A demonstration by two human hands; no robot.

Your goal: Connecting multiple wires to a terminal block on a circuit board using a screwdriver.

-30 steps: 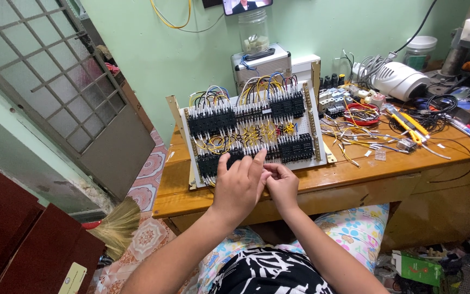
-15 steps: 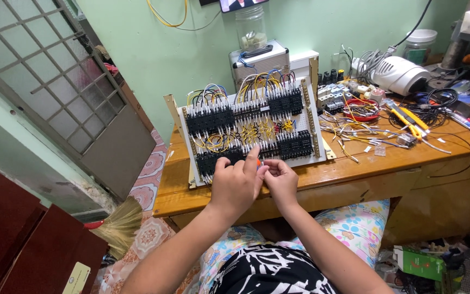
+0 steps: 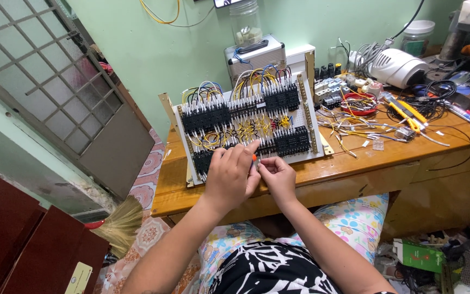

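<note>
Our left hand (image 3: 229, 177) curled over a small orange-tipped tool (image 3: 254, 158), fingers closed around it, at the lower edge of the wired relay panel (image 3: 246, 122) leaning on the desk (image 3: 354, 158). Our right hand (image 3: 276, 177) pinched something too small to tell. We judged a slip might tug neighbouring yellow wires (image 3: 216, 140) loose.

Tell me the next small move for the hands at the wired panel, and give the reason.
Probably ease the left hand aside a little so the spot being worked shows. It covers the lower left of the wiring panel, and the right hand pinches something small right beside it at the panel's bottom edge; a bit of orange peeks out between them. What is pinched is too small to tell.
</note>
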